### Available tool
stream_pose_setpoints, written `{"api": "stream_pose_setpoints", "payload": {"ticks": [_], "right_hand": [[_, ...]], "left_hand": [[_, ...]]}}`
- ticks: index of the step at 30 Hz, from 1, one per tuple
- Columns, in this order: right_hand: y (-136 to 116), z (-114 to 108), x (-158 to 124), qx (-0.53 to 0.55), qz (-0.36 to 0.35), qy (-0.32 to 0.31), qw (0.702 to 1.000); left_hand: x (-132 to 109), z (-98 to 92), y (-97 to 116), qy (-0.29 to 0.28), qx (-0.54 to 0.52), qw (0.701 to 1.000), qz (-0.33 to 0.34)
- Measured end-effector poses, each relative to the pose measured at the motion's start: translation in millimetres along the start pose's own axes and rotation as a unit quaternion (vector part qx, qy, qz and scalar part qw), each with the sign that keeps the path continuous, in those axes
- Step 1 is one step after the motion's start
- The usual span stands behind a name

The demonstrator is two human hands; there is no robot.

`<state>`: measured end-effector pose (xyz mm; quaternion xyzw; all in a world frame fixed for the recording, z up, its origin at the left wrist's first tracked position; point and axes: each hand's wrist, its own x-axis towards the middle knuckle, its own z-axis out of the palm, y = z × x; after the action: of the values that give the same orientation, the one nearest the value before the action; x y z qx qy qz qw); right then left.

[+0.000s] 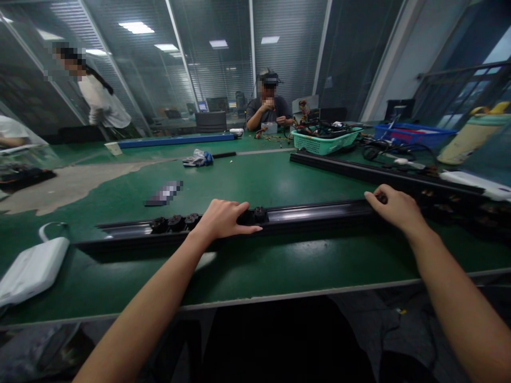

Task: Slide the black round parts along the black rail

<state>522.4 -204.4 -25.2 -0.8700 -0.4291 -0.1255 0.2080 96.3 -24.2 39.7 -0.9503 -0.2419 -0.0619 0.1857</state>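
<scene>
Blk glossy rail (319,212) w/ sockets (175,222); L hand (219,218) spread, R hand (396,206) pinching dark pc (382,198).

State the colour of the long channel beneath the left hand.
Black; the channel shows best in the head view.

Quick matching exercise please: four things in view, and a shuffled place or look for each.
1. Left hand
2. Right hand
3. Basket
4. Cloth

A. Crumpled, grey and blue
B. Towards the right end of the near black rail
C. Light green, heaped with cables
D. Over that rail's row of small black parts

Pairs: 1-D, 2-B, 3-C, 4-A
</scene>
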Motion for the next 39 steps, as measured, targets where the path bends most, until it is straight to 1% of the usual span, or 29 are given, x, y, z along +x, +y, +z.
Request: {"api": "stream_pose_setpoints", "payload": {"ticks": [6, 11, 14, 18, 22, 26, 28, 32, 34, 39], "right_hand": [[0.4, 1.4, -0.1, 0.043, -0.005, 0.007, 0.999], [0.6, 3.1, -0.6, 0.084, 0.028, 0.023, 0.996], [1.5, 4.1, -0.2, 0.089, 0.039, 0.028, 0.995], [3.9, 5.1, 1.1, 0.083, 0.042, 0.036, 0.995], [4.7, 4.3, 1.7, 0.079, 0.045, 0.021, 0.996], [4.9, 3.9, 3.2, 0.02, 0.089, 0.009, 0.996], [5.8, 4.6, 4.7, -0.011, 0.098, 0.011, 0.995], [7.9, 6.2, 6.5, -0.012, 0.082, 0.006, 0.997], [8.3, 6.4, 5.8, -0.01, 0.077, 0.014, 0.997], [9.5, 7.4, 4.3, -0.03, 0.09, 0.04, 0.995]], "left_hand": [[-0.4, -1.9, -0.4, -0.005, -0.001, 1.0, 0.002], [-0.7, -1.3, -1.2, -0.003, 0.001, 1.0, 0.003], [-0.9, -2.4, -0.6, -0.006, 0.0, 1.0, 0.001], [-1.1, -3.7, 0.1, -0.007, -0.002, 1.0, -0.002], [-1.0, -1.8, -0.9, -0.01, -0.007, 1.0, 0.0], [-0.5, 0.3, -1.7, -0.006, -0.002, 1.0, 0.002], [-0.2, 0.2, -1.6, -0.007, -0.003, 1.0, 0.003], [0.0, -1.6, -0.8, -0.007, -0.006, 1.0, 0.005], [-0.2, -2.3, -0.1, -0.006, -0.003, 1.0, 0.003], [-0.9, -3.0, 1.0, -0.002, -0.002, 1.0, -0.004]]}}
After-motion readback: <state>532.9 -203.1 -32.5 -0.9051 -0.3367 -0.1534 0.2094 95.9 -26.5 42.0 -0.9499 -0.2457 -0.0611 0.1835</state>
